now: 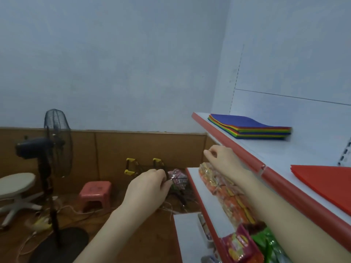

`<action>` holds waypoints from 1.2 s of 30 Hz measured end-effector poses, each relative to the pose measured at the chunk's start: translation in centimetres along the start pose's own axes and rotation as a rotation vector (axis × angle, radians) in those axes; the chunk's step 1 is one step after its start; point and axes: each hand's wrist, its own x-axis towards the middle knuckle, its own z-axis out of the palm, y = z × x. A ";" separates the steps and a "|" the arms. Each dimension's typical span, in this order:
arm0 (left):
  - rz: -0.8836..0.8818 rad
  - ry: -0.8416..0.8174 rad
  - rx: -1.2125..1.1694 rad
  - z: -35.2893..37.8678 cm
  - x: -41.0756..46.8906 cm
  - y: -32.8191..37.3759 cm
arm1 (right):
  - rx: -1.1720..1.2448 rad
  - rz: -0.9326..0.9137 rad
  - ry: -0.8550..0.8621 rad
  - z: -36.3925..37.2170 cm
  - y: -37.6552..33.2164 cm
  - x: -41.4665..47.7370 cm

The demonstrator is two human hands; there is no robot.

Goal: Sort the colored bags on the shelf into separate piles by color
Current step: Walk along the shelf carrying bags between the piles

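A pale blue-grey wall (pixel 114 63) fills the upper half of this head-camera view. A white upper shelf (pixel 284 154) with a red front rim runs in from the right.

A lower shelf (pixel 193 179) beneath it carries a row of orange and yellow snack packets (pixel 228 194), which are no part of the sorting. A black standing fan (pixel 57 141) stands on the floor at far left.

On the upper shelf, nearest the camera, a flat red pile (pixel 326 183) lies alone. This is probably the first colour already separated out.

Well apart from it, against the back panel at the far end, sits the mixed stack of bags (pixel 252 128). It has blue on top, with red, yellow and green edges showing below. The gap between the two leaves bare shelf where further colour piles could go.

The right hand (pixel 222 156) is raised just outside the red rim, short of the stack. Its fingers are curled in, the thumb is against the forefinger, and nothing shows in its grasp. It looks placed to reach for the next bag.

The left hand (pixel 150 185) hangs lower, off the shelf and over the floor. Its fingers are curled, but whether they pinch anything is unclear. A small pink stool (pixel 95 192) stands beyond it.
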 end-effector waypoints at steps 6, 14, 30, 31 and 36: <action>0.040 0.032 -0.047 3.3 8.9 -5.4 | -0.031 -0.001 0.030 3.9 0.6 8.0; 0.261 -0.053 -0.112 7.7 23.0 -10.4 | -0.142 0.150 0.222 4.8 2.1 17.8; 0.678 -0.052 -0.371 18.4 42.2 -3.7 | -0.436 0.730 0.529 -4.8 14.8 23.4; 0.685 -0.050 -0.377 19.0 43.2 -3.2 | -0.457 0.770 0.529 -5.4 15.9 23.7; 0.685 -0.029 -0.336 21.7 48.5 -0.9 | -0.569 1.012 0.482 -7.8 21.0 24.3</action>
